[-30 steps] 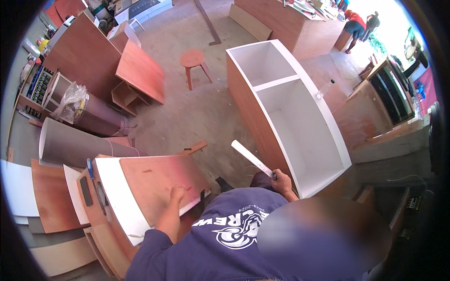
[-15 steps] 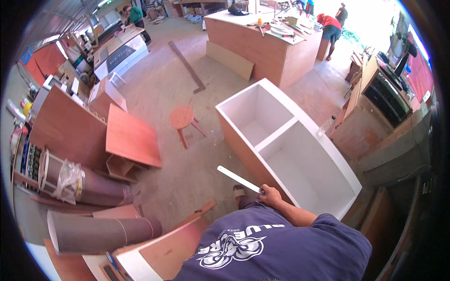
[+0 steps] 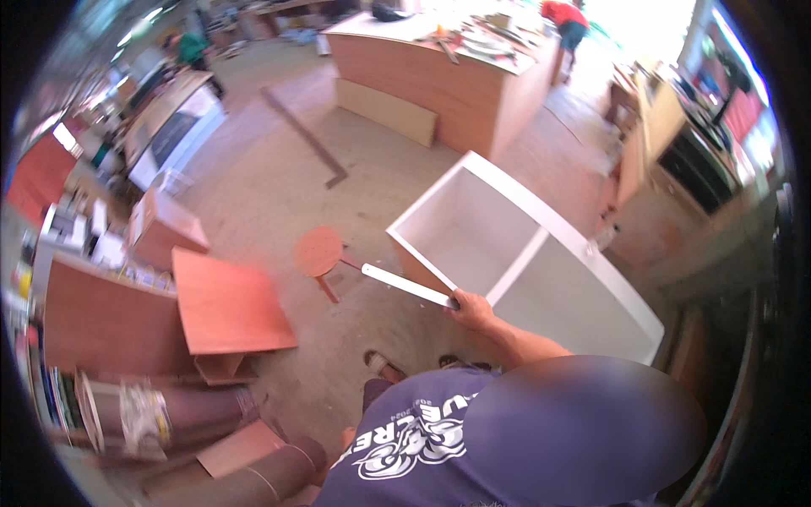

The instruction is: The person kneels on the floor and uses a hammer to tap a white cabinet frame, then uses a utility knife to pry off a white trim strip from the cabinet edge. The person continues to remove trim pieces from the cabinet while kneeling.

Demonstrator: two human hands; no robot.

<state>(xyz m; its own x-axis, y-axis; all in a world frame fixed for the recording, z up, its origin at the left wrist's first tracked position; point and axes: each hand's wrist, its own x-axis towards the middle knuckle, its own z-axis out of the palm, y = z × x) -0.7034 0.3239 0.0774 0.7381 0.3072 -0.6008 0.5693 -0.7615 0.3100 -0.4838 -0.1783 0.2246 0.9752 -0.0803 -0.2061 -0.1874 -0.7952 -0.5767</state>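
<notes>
My right hand [image 3: 473,310] is closed around the near end of a flat white ruler-like strip [image 3: 409,285]. The strip points left and away, its rounded far tip in front of a round wooden stool [image 3: 319,250]. Beyond and to the right of the hand lies an open cabinet box [image 3: 524,258], white inside and along its edges, with a divider between two compartments. My forearm passes over its near side. Only a small patch of skin shows at the left edge of my shirt; my left hand itself cannot be made out.
Leaning reddish panels [image 3: 232,304] and brown rolls [image 3: 253,482] stand at left. A long brown L-shaped piece [image 3: 300,135] lies on the floor. Behind is a large wooden workbench [image 3: 414,93] with tools. People in red [image 3: 564,15] and green [image 3: 191,49] work farther off.
My right hand has moved slightly left and away with the strip, whose tip now reaches the stool. The whole view has shifted, and both my sandalled feet now show.
</notes>
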